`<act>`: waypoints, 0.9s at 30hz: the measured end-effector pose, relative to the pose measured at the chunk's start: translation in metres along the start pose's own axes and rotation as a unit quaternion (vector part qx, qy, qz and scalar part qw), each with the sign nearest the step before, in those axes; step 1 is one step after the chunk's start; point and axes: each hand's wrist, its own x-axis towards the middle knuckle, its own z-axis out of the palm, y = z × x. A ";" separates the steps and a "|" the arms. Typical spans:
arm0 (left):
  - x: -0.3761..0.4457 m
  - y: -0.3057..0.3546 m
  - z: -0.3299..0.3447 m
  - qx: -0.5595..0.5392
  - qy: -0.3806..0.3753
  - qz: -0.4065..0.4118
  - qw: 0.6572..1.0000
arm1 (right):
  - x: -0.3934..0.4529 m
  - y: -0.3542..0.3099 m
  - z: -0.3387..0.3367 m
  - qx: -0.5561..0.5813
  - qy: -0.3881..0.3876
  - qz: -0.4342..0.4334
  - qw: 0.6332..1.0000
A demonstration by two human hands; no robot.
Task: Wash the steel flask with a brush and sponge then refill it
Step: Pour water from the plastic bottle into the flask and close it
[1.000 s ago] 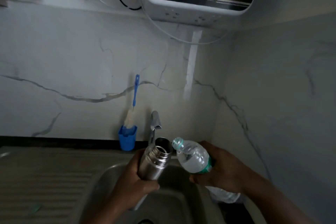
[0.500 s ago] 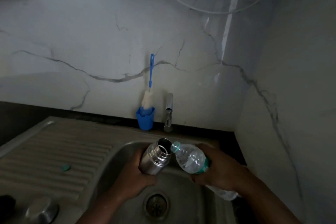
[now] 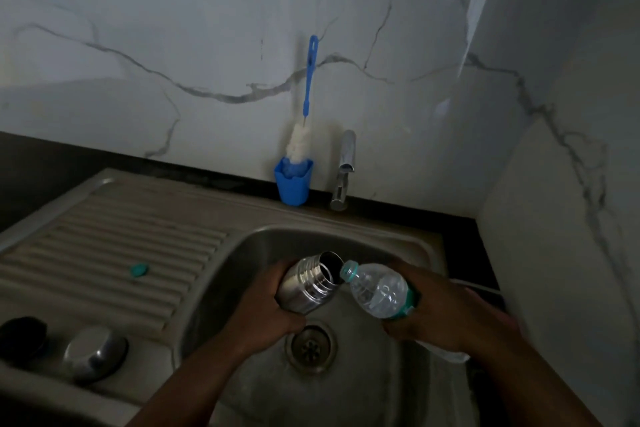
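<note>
far left on the counter (image 3: pixel 52 402): dark round object (image 3: pixel 22 336), too dim to identify, with steel cap (image 3: pixel 95 354) just beside it. further right on the ribbed drainboard (image 3: pixel 114 253): small teal bottle cap (image 3: pixel 139 270). behind, against the marble wall: blue holder (image 3: pixel 292 184) carrying bottle brush (image 3: pixel 309 80), bristles down; tap (image 3: pixel 344 170) just right of it. above the sink (image 3: pixel 346 239) basin and its drain (image 3: pixel 310 345): left hand (image 3: pixel 263 312) wrapped around steel flask (image 3: pixel 308 282), mouth uncapped and tilted right; right hand (image 3: pixel 436 312) grasping plastic water bottle (image 3: pixel 379 289), tipped so its neck sits at the flask's rim. flow of water not discernible.
</note>
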 end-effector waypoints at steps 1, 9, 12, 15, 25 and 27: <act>0.001 -0.002 0.000 0.007 0.002 0.004 1.000 | 0.000 0.000 0.000 -0.007 0.003 0.005 1.000; 0.001 -0.005 0.002 0.030 0.011 0.024 0.999 | 0.000 -0.001 -0.001 -0.050 -0.011 0.026 0.998; -0.001 -0.003 0.001 0.036 0.012 0.030 0.999 | -0.002 -0.002 -0.002 -0.056 -0.011 0.025 0.998; -0.002 -0.003 0.001 0.050 0.017 0.041 0.998 | -0.004 -0.005 -0.003 -0.062 -0.013 0.024 0.998; -0.004 -0.001 -0.002 0.118 0.037 0.076 0.989 | -0.012 -0.014 -0.004 -0.100 -0.014 0.033 0.994; -0.004 -0.002 -0.002 0.125 0.038 0.078 0.988 | -0.014 -0.017 -0.006 -0.105 -0.019 0.037 0.994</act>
